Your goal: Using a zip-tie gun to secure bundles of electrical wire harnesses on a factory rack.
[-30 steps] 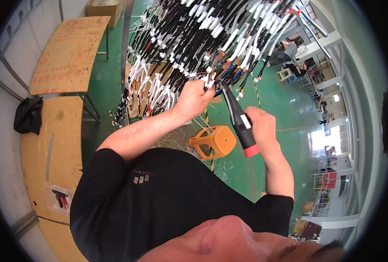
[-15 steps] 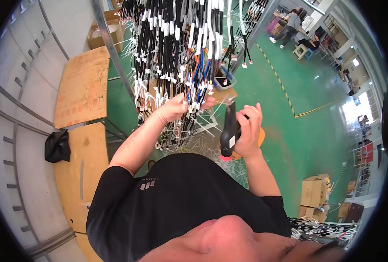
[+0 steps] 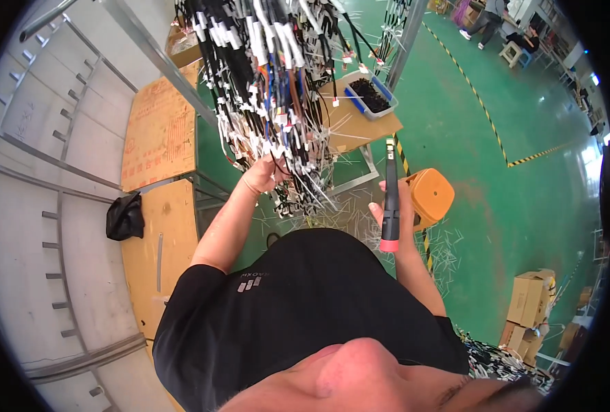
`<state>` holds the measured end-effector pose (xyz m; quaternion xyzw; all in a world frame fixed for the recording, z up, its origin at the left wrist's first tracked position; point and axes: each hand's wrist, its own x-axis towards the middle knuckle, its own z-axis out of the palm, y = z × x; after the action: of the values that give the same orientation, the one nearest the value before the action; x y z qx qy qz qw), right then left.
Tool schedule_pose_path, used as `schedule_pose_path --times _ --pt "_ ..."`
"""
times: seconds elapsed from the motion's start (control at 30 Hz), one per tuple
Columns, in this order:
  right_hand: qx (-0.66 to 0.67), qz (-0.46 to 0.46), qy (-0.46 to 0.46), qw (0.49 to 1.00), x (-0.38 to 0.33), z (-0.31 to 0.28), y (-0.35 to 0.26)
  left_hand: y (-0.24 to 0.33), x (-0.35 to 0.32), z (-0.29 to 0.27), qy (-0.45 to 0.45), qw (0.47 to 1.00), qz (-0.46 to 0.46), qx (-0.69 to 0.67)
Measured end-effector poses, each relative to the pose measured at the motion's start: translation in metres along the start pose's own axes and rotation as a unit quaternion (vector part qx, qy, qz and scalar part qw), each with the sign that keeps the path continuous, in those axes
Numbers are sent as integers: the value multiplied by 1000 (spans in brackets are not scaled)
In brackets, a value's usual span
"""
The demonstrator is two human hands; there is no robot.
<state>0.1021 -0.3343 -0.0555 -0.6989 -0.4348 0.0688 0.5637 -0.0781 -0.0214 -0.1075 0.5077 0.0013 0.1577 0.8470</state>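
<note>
A thick hanging bundle of wires (image 3: 277, 89) in black and white sleeves fills the upper middle, with blue, brown and orange strands and white connectors lower down. My left hand (image 3: 261, 174) grips wires at the bundle's lower left; its fingertips are partly hidden among them. To the right of the bundle, apart from it, my right hand (image 3: 406, 206) holds a black cable tie gun (image 3: 390, 192) with a red end knob. The gun stands upright, metal nose pointing away from me. Thin white cable ties (image 3: 318, 191) stick out of the bundle's lower end.
A blue-and-clear bin (image 3: 372, 96) of small black parts sits on a small table (image 3: 346, 130) behind the bundle. An orange stool (image 3: 433, 196) stands at right. Metal posts (image 3: 157, 55) flank the bundle. Wooden boards (image 3: 164, 137) and a black bag (image 3: 125, 216) are at left. Tie offcuts litter the floor.
The view has shifted, bringing the bin and stool into fuller sight. My right hand has moved slightly right and turned the gun more upright. My left hand remains at the wires, a little lower.
</note>
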Motion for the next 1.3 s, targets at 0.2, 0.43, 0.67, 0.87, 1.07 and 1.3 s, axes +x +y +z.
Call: schedule_pose_path --times 0.2,0.43,0.67,0.87,1.07,1.3 --pt "74 36 -113 990 -3 -4 23 -55 -22 7 -21 995 -100 11" --pt "141 87 -182 969 -18 1 65 -61 -55 28 -19 984 -136 111" --pt "135 77 -246 957 -10 6 81 -53 -118 64 70 984 -164 27" --pt "191 70 -255 945 -6 14 64 -17 -143 85 43 983 -178 -4" --pt "224 173 -280 917 -18 24 51 5 -165 97 92 982 -141 84" --pt "279 156 -217 922 -33 28 16 10 -174 111 50 994 -71 59"
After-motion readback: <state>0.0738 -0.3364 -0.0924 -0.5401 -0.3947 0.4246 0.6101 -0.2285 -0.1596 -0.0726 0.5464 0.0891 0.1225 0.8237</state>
